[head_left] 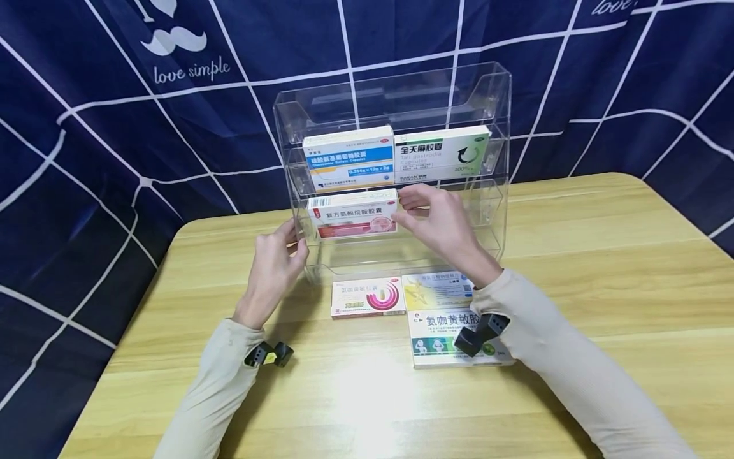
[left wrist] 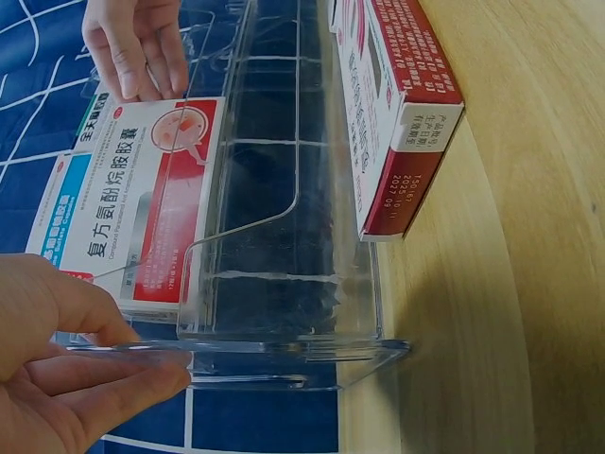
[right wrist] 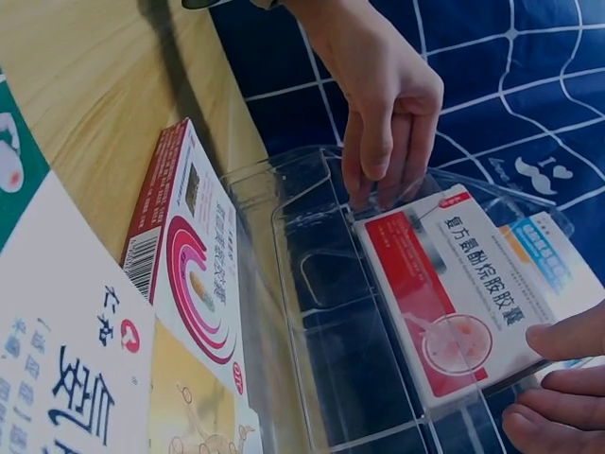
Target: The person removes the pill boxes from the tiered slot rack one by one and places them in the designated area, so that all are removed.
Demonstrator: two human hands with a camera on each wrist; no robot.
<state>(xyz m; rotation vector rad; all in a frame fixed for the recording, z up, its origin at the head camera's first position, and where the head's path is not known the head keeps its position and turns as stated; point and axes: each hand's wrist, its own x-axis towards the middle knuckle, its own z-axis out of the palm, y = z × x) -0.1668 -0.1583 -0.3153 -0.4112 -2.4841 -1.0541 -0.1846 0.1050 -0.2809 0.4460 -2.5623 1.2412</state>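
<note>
A clear plastic tiered rack (head_left: 355,255) stands on the table. My left hand (head_left: 274,268) pinches its left side wall, thumb on one face and fingers on the other, as the left wrist view shows. A white and red medicine box (head_left: 357,220) sits in the rack's middle tier, at the left. My right hand (head_left: 438,220) is at that box's right end, thumb tip at the front corner and fingers loosely extended beside the end. Behind, in the tier above, stand a blue and white medicine box (head_left: 350,162) and a green and white medicine box (head_left: 441,156).
In front of the rack lie a white medicine box with pink rings (head_left: 367,298), a yellow and white medicine box (head_left: 430,291) and a larger white and green medicine box (head_left: 436,328). A dark blue curtain (head_left: 218,140) with white lines hangs behind the wooden table (head_left: 602,255).
</note>
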